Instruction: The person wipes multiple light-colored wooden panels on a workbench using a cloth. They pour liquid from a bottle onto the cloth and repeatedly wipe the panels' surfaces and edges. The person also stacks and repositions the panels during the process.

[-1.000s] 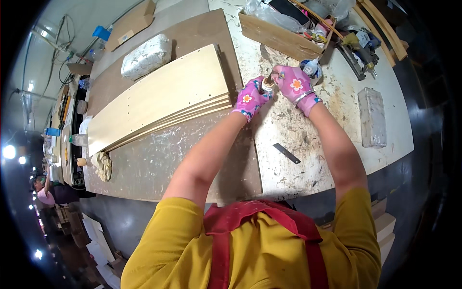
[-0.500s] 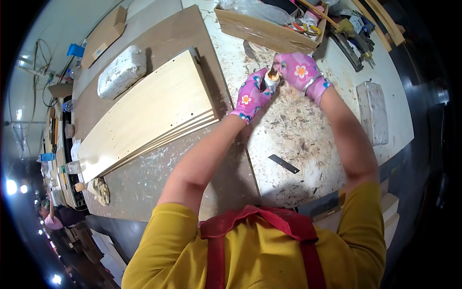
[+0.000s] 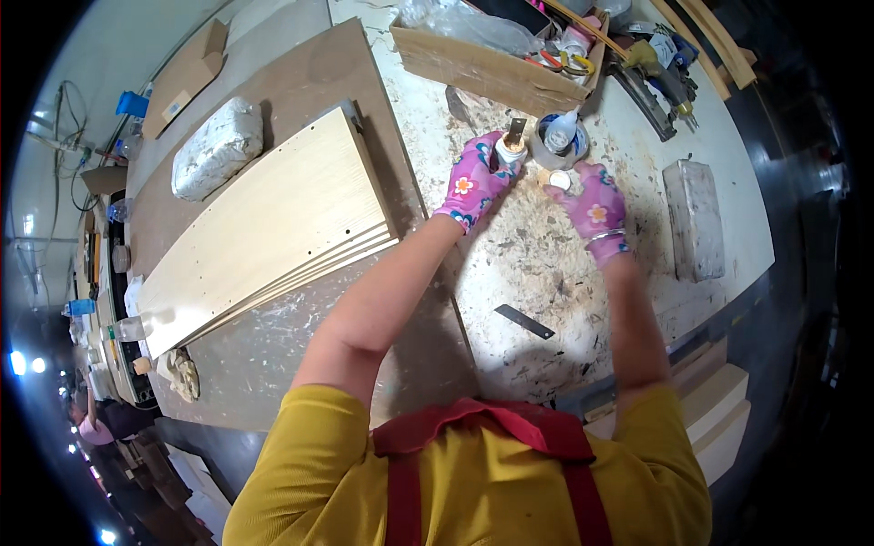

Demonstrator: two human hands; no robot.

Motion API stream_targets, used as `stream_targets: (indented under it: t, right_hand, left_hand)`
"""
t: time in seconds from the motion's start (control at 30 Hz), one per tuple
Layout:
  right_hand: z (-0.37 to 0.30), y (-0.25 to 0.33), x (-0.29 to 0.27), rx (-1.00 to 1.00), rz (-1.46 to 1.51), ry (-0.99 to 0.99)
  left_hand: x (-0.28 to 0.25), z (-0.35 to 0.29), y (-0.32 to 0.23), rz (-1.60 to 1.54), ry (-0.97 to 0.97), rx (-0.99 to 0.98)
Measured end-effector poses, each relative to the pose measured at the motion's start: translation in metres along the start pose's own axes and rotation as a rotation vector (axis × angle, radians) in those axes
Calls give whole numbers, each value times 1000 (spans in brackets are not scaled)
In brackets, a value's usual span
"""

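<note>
Both my hands wear pink flowered gloves over a stained, dusty workbench [image 3: 546,264]. My left hand [image 3: 473,180] grips a small white jar [image 3: 512,150] of tan paste, and a thin metal blade stands up out of it. A little to its right, my right hand [image 3: 594,205] pinches a small white round lid [image 3: 557,180] in its fingertips. The lid is apart from the jar. Just behind both hands sits a roll of tape [image 3: 560,146] with a white squeeze bottle standing in its core.
A stack of pale wooden boards [image 3: 273,227] lies to the left, with a white wrapped block [image 3: 217,147] behind it. Another wrapped block [image 3: 696,218] lies at the right. An open cardboard box [image 3: 482,64] of tools stands at the back. A dark metal strip [image 3: 523,321] lies near me.
My hands were together at the jar; now they are apart. My right hand has come away to the right with the lid, while my left hand still grips the jar.
</note>
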State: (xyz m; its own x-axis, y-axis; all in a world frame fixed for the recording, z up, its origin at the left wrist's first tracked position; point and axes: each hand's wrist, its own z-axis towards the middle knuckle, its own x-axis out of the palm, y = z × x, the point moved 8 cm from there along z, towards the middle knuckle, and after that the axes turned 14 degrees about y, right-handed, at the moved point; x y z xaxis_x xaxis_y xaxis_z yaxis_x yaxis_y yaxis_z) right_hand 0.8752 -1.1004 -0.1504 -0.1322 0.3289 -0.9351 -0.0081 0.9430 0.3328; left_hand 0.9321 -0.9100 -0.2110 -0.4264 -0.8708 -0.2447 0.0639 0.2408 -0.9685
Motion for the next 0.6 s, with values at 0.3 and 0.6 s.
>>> stream_targets:
  t: [0.3,0.6]
  right_hand:
    - [-21,-2,6,-38,493,-16]
    - [-54,76,-7,-333,595,180]
  left_hand:
    - [-19,-66,-54,98,-33,100]
    - [23,-93,-66,-389,215,-64]
